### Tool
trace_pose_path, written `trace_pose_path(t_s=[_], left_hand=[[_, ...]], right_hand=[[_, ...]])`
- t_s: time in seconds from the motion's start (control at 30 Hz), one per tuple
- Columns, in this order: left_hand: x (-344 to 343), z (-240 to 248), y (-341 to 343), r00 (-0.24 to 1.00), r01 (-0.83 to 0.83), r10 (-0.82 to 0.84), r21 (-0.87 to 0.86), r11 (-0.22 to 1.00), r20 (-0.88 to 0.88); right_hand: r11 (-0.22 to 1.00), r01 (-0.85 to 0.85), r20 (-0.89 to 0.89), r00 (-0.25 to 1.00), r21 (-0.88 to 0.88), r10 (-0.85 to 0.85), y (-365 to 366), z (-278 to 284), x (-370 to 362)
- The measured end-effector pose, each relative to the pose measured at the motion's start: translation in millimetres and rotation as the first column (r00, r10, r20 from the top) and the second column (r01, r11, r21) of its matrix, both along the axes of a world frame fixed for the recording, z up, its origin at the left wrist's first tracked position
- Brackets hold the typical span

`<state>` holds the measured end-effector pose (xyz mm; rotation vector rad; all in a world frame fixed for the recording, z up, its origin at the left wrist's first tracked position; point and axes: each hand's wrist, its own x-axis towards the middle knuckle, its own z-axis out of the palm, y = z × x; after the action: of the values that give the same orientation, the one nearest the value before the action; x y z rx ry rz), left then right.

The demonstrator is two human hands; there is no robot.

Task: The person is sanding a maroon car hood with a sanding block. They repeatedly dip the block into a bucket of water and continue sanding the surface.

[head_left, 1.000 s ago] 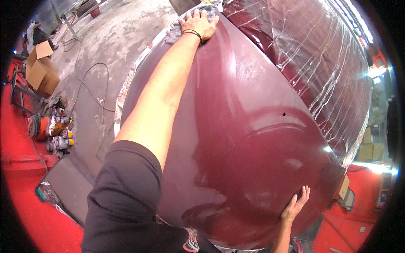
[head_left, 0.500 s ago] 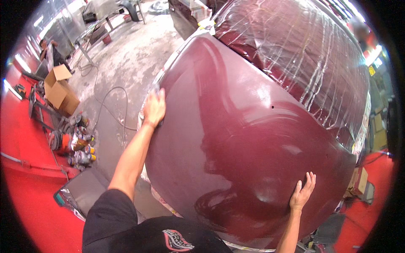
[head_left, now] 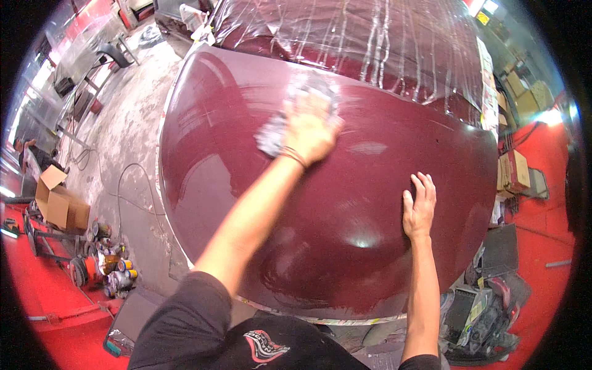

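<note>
Head view, left hand: the left hand (head_left: 311, 132) lies flat on a crumpled pale cloth (head_left: 290, 114) and presses it on the dark red car hood (head_left: 259, 203). Its fingers (head_left: 308, 108) lie close together on top of the cloth.
Head view, right hand: the right hand (head_left: 419, 209) rests flat on the hood, well apart from the cloth. Its fingers (head_left: 422, 188) are a little spread and hold nothing.
Where the cloth is: under the left fingers, near the far middle of the hood, with its edges sticking out past them.
What could go wrong, grit: I think a bit of dirt caught under the cloth could scratch the shiny paint.
What could go wrong, marks: the bare right fingers could leave smudges where they lean.
What could go wrong, slip: the cloth is bunched up, so it could slide out from under the fingers on the slick paint.
What could go wrong, plastic: beyond the left fingers a clear plastic sheet (head_left: 370, 43) covers the glass; a far wipe could snag it.
Surface: smooth, glossy, curved, with a bright light spot (head_left: 361, 240) near the right hand.
Room: grey concrete floor (head_left: 123, 148) left of the hood, a red floor (head_left: 43, 296) past that, a cardboard box (head_left: 58, 200), spray cans (head_left: 114, 271) and a hose (head_left: 132, 185) on the ground.
</note>
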<state>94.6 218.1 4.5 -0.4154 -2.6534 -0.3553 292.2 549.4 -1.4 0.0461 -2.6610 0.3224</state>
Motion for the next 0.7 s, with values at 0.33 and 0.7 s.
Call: trace_pose_path(t_s=[0.33, 0.7], left_hand=[[230, -15, 98, 0.930, 0.367, -0.364, -0.099, 0.925, 0.048], [329, -112, 80, 0.858, -0.485, 0.507, -0.193, 0.853, 0.082]], right_hand=[[0.704, -0.165, -0.326, 0.940, -0.691, -0.100, 0, 19, 120], [0.048, 0.869, 0.762, 0.458, -0.493, -0.458, -57, -177, 770]])
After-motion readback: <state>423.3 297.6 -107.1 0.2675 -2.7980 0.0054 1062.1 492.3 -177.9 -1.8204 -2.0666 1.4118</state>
